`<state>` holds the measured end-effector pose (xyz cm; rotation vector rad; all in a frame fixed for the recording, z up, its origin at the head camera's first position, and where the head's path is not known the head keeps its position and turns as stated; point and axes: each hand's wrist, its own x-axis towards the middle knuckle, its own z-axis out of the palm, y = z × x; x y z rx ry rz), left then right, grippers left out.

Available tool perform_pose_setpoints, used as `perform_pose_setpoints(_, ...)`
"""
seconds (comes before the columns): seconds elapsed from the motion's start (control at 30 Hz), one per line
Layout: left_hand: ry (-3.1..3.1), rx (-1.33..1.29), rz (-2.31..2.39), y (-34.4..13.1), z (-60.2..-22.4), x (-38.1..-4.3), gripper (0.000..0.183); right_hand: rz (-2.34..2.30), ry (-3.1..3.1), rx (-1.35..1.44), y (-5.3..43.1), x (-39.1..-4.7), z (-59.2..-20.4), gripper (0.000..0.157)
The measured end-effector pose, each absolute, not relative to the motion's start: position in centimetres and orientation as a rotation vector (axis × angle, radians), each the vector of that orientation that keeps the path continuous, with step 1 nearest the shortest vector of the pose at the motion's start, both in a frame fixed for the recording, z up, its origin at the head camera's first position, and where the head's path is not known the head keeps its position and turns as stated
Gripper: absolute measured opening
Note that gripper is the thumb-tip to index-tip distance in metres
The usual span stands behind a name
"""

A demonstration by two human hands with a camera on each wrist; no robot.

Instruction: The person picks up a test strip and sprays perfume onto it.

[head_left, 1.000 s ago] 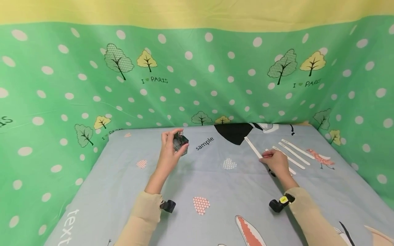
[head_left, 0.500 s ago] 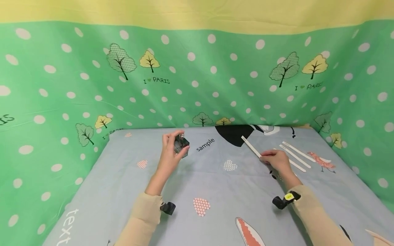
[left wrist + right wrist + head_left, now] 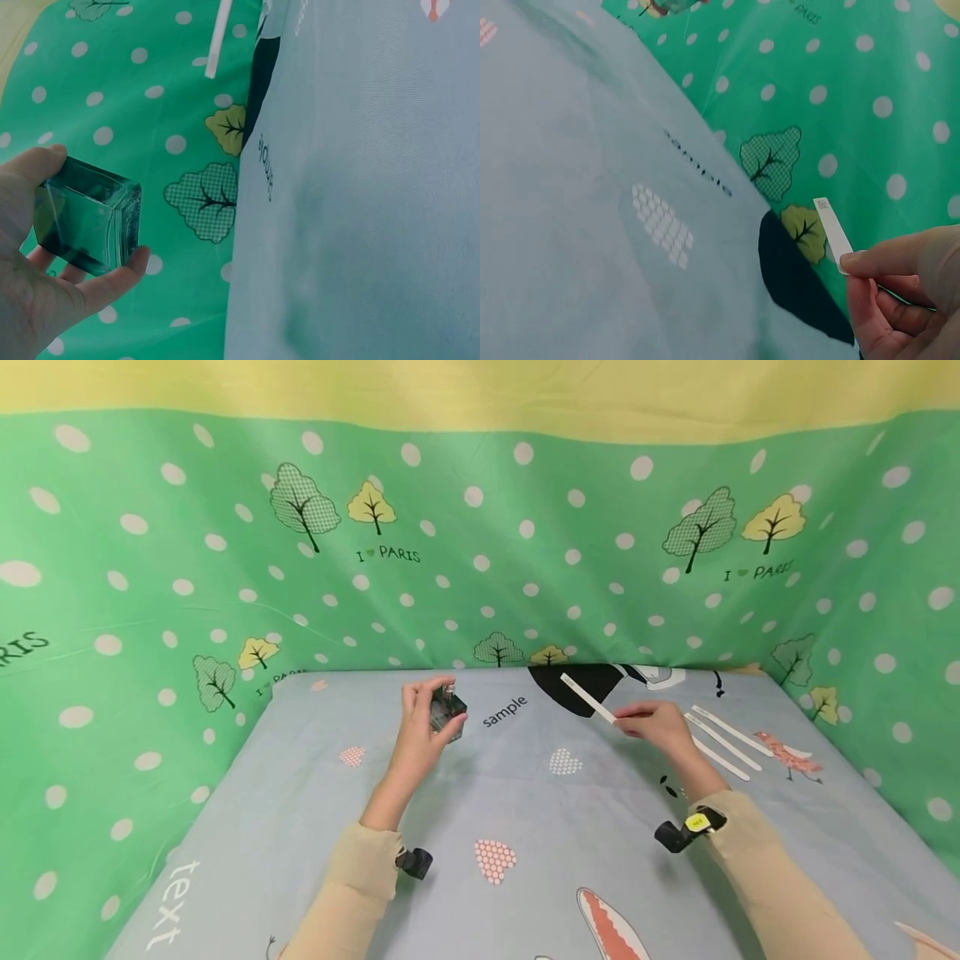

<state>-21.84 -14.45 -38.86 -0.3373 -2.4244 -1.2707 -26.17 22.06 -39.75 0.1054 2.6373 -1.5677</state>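
My left hand point(image 3: 422, 735) holds a square glass perfume bottle point(image 3: 448, 714) above the cloth, fingers and thumb around it. Through the left wrist view the bottle point(image 3: 90, 217) looks dark green and clear, with its thick base toward the camera. My right hand point(image 3: 663, 731) pinches one end of a white paper test strip point(image 3: 587, 697) between thumb and fingers. The strip's free end points away and to the left, toward the bottle but apart from it. Small print marks that free tip of the strip point(image 3: 832, 232) in the right wrist view.
Several more white strips point(image 3: 726, 745) lie side by side on the grey-blue patterned cloth point(image 3: 525, 810), right of my right hand. A green dotted curtain point(image 3: 450, 527) rises along the back and both sides.
My right hand has lifted its strip and moved it left, away from the strips lying on the cloth. The left hand with the bottle stays nearly in place.
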Motion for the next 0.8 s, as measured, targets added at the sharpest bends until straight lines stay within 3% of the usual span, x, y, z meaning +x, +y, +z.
perform_pose_setpoints(0.8, -2.473, -0.321, -1.235, -14.0, -39.4, -22.7, 0.05, -1.458, 2.654, -0.063, 17.1, -26.4, -36.7, 0.028)
